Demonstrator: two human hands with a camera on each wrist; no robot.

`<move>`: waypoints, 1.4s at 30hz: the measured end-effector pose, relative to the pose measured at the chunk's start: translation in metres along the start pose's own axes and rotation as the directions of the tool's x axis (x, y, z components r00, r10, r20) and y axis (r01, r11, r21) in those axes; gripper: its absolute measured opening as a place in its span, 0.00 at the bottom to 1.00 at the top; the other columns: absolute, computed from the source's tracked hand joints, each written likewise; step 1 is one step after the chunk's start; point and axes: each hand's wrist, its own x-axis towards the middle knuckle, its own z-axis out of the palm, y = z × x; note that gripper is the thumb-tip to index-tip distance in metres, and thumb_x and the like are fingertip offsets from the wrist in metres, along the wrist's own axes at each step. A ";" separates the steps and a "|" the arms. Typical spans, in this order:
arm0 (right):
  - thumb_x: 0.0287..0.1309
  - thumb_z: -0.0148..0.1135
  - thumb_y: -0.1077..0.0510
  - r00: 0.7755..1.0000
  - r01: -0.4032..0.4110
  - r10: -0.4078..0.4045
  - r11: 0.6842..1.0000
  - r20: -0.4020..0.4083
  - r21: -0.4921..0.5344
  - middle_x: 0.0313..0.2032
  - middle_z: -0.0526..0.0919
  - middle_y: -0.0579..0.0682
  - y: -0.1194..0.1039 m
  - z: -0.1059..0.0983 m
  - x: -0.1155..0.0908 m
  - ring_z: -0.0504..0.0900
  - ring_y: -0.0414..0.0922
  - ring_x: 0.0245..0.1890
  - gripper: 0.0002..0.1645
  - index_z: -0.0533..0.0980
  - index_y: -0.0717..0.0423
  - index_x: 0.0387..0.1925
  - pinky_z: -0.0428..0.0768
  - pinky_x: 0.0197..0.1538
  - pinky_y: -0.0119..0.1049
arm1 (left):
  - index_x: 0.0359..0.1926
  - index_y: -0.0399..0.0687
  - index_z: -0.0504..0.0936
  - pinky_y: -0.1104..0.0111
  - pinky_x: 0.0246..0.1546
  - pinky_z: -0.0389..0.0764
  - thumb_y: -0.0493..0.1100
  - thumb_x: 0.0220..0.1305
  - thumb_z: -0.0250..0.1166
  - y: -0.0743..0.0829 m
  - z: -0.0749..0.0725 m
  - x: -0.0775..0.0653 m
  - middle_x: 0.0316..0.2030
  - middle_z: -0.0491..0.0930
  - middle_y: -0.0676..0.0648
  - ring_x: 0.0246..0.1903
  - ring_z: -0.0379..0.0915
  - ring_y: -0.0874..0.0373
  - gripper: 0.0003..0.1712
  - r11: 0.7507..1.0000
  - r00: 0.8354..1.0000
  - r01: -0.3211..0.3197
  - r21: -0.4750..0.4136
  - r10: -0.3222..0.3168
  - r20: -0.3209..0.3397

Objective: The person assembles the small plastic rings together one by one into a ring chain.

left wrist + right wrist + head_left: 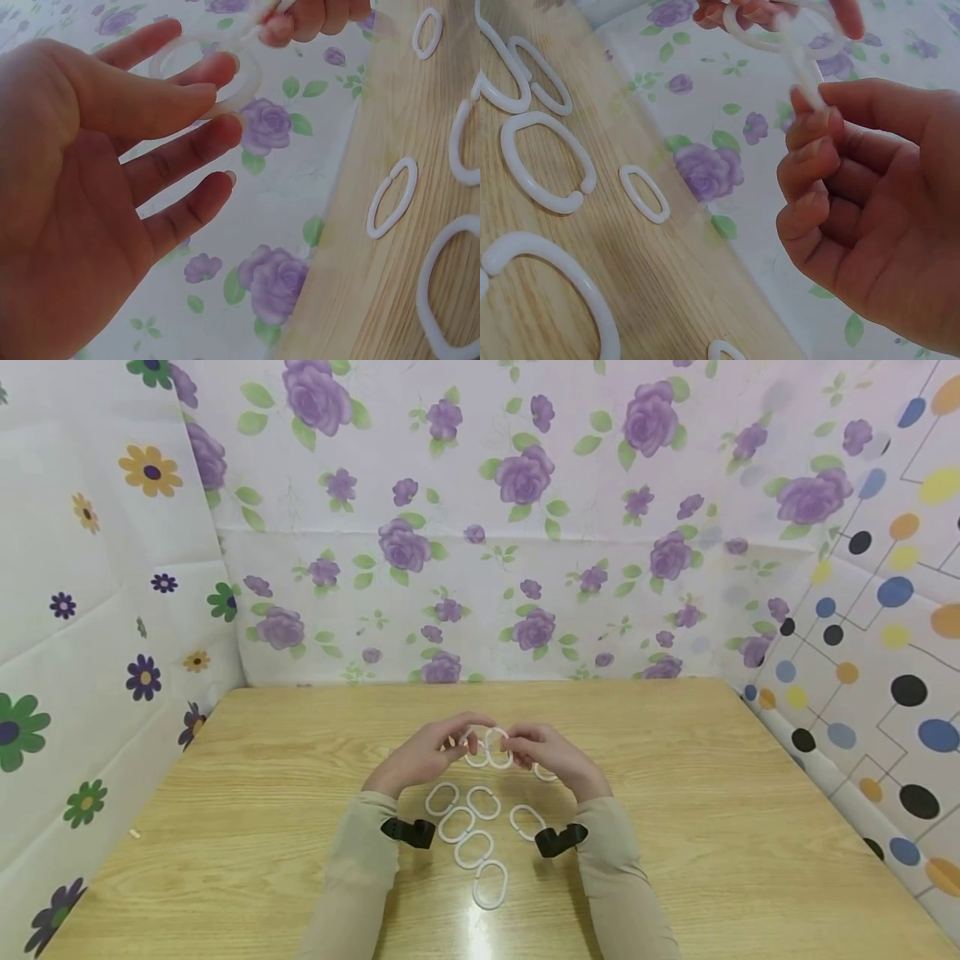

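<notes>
My left hand [431,750] holds a white plastic oval link [251,82], with its thumb and fingertips around the rim and the other fingers spread. The right hand [551,753] pinches a second white link [799,64] between thumb and index finger, its other fingers curled in. Above the table, the two links meet and overlap between the hands. Between the forearms, several more white links lie on the wood, among them one nearest me [489,907] and one by the right wrist [513,823]. Another link [546,778] is partly hidden behind the right hand.
The wooden table [262,827] carries the loose links, some with a small gap in the rim. Flowered cloth [480,585] hangs behind its far edge, with patterned cloths at both sides. Black camera straps [408,832] sit on the wrists. A small pale bit [135,834] lies far left.
</notes>
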 end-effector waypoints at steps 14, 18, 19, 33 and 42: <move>0.73 0.48 0.54 0.996 0.017 -0.019 1.000 0.083 0.026 0.27 0.78 0.44 0.003 -0.001 -0.003 0.76 0.41 0.27 0.18 0.73 0.68 0.47 0.74 0.36 0.34 | 0.66 0.54 0.69 0.59 0.48 0.75 0.32 0.69 0.55 -0.006 -0.008 -0.007 0.33 0.81 0.47 0.38 0.79 0.53 0.26 1.000 0.996 0.021 -0.016 -0.019 0.090; 0.72 0.50 0.55 0.999 0.023 -0.022 1.000 0.040 -0.020 0.24 0.76 0.43 0.005 -0.002 -0.002 0.72 0.40 0.25 0.21 0.74 0.69 0.53 0.71 0.34 0.33 | 0.66 0.56 0.69 0.58 0.48 0.76 0.40 0.70 0.57 -0.006 -0.010 -0.009 0.36 0.83 0.42 0.41 0.80 0.48 0.25 0.998 0.992 0.063 -0.016 -0.061 0.106; 0.71 0.51 0.55 0.999 0.023 -0.023 0.999 0.026 -0.022 0.23 0.75 0.43 0.006 -0.002 -0.002 0.72 0.40 0.25 0.20 0.74 0.68 0.53 0.71 0.34 0.33 | 0.66 0.57 0.69 0.58 0.47 0.76 0.41 0.70 0.58 -0.006 -0.011 -0.010 0.37 0.83 0.41 0.41 0.80 0.46 0.25 0.997 0.991 0.073 -0.014 -0.071 0.110; 0.68 0.57 0.55 0.995 0.093 -0.091 0.995 0.047 -0.034 0.38 0.82 0.47 -0.001 -0.004 -0.006 0.73 0.45 0.33 0.17 0.78 0.61 0.51 0.71 0.39 0.41 | 0.58 0.62 0.76 0.54 0.55 0.70 0.57 0.71 0.55 -0.006 -0.006 -0.008 0.23 0.81 0.34 0.33 0.80 0.48 0.19 0.967 0.963 0.239 -0.082 -0.226 0.143; 0.66 0.59 0.52 0.993 0.120 -0.120 0.989 0.002 -0.086 0.34 0.81 0.48 -0.013 0.009 0.001 0.74 0.44 0.34 0.14 0.79 0.56 0.47 0.73 0.41 0.42 | 0.53 0.52 0.81 0.62 0.44 0.73 0.57 0.70 0.56 -0.003 0.001 -0.007 0.11 0.75 0.49 0.22 0.79 0.36 0.20 0.970 0.963 0.242 -0.039 -0.235 0.133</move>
